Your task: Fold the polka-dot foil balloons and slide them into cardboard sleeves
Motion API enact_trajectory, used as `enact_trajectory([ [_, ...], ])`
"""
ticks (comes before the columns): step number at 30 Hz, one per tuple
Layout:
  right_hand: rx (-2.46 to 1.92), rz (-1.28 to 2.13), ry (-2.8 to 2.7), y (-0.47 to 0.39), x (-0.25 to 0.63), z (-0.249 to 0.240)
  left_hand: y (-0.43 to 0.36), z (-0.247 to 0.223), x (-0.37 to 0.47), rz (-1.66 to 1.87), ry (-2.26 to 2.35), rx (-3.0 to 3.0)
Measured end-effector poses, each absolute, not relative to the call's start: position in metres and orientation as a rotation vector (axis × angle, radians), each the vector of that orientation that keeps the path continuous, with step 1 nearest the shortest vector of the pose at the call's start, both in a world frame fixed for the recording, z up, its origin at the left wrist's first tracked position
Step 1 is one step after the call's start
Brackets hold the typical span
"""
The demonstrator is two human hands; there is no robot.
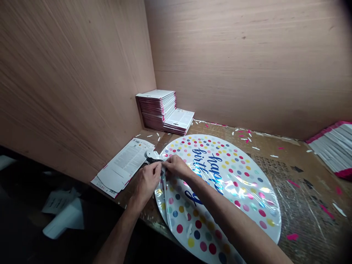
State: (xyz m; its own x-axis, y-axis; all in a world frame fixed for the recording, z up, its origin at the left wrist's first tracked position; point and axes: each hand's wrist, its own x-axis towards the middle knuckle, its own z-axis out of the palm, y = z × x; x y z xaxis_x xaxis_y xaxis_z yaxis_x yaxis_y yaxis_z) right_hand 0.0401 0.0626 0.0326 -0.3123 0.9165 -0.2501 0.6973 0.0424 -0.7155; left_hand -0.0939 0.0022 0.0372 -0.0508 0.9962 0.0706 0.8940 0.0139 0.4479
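Note:
A large round foil balloon (242,183) lies flat, white with coloured dots and blue "happy birthday" lettering. At its left edge my two hands meet, fingertips almost touching. My left hand (148,181) is closed in a pinch on the folded edge of the balloon. My right hand (176,167) is bent over the same spot, its fingers pinched on that edge; the exact bit between the fingers is hidden. Just beyond the fingertips a small white and black piece (151,157) sticks out; its kind I cannot make out.
Printed card sleeves (121,167) lie at the left against the wooden side wall (82,73). A tall stack of folded cards (155,110) stands in the back corner, a lower stack (180,119) beside it. More pink-edged cards (334,146) are at right. Paper scraps litter the cardboard surface (302,205).

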Motion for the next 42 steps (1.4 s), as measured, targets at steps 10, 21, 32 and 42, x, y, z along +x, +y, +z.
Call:
enact_trajectory([
  [10,-1.439,1.406,-1.488,0.058,0.055,0.017,0.013,0.027,-0.095,-0.229,2.160,2.124],
  [21,-1.613,1.314,-0.971,0.019,0.222,0.027,0.051,0.047,-0.113,-0.195,2.075,2.022],
  [32,-1.472,1.261,-1.370,0.049,0.139,0.030,-0.018,0.086,-0.033,0.549,1.767,2.410],
  [42,-1.687,1.024,-1.354,0.031,0.216,0.017,-0.034,0.075,-0.068,-0.331,1.736,2.217],
])
